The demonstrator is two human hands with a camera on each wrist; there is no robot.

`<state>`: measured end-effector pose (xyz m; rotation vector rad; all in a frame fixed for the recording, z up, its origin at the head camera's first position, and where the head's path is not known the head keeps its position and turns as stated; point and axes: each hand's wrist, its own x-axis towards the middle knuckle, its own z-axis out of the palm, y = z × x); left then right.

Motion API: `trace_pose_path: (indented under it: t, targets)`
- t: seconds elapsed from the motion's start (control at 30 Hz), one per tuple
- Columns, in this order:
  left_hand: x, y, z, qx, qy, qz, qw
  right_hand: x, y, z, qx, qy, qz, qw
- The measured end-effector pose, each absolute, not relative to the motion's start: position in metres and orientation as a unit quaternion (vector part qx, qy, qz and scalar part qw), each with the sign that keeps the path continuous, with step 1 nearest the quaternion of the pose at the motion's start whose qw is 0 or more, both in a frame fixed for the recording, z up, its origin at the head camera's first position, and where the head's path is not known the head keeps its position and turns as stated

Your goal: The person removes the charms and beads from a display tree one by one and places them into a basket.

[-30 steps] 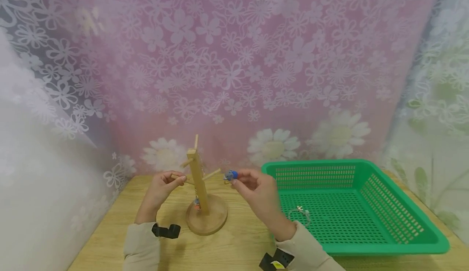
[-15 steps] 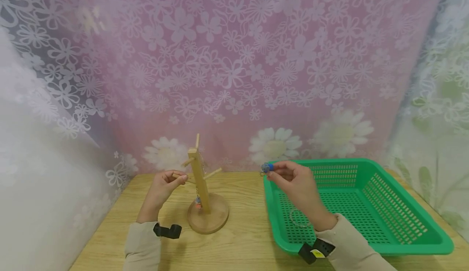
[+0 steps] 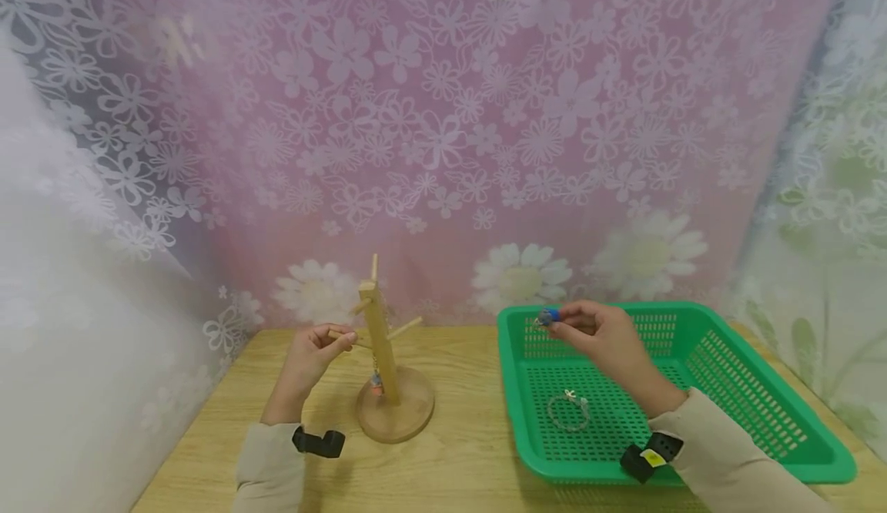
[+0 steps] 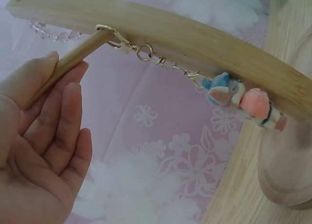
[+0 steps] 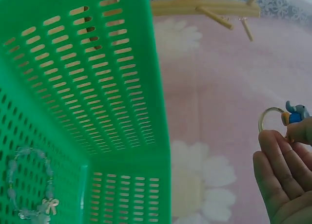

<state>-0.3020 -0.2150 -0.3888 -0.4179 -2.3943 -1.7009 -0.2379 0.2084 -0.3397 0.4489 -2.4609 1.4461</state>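
Observation:
My left hand (image 3: 305,367) pinches a peg (image 4: 73,60) of the wooden stand (image 3: 380,343) between thumb and index finger. From that peg a keychain (image 4: 257,103) with a blue, white and pink figure hangs on a gold clasp and chain. Over the back left part of the green basket (image 3: 509,390), my right hand (image 3: 617,347) pinches a small blue and grey elephant keychain (image 3: 550,316). Its gold-coloured ring (image 5: 262,118) stands out past the fingertips in the right wrist view. Behind the stand, a clear beaded bracelet (image 4: 61,36) hangs, partly hidden.
Another clear bracelet (image 3: 568,413) with a bow charm lies on the basket floor. The stand's round base (image 3: 409,420) rests on the wooden table (image 3: 457,420), left of the basket. Flower-patterned cloth (image 3: 430,151) rises behind.
My right hand has moved right with the elephant keychain, from beside the stand to over the basket. The left hand keeps its grip on the peg.

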Motion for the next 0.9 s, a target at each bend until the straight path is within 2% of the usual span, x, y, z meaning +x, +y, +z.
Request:
trace_pose_path:
  t: [0.43,0.9]
  targets:
    - [-0.288,-0.204,-0.389,-0.097,-0.815,-0.559,0.119,-0.254,0.243,-0.337,0.136,-0.848,0.512,-0.008]
    - [-0.277,-0.199,-0.382,-0.094,-0.810,-0.573,0.087,-0.273,0.272,-0.343,0.145,-0.843,0.513,-0.066]
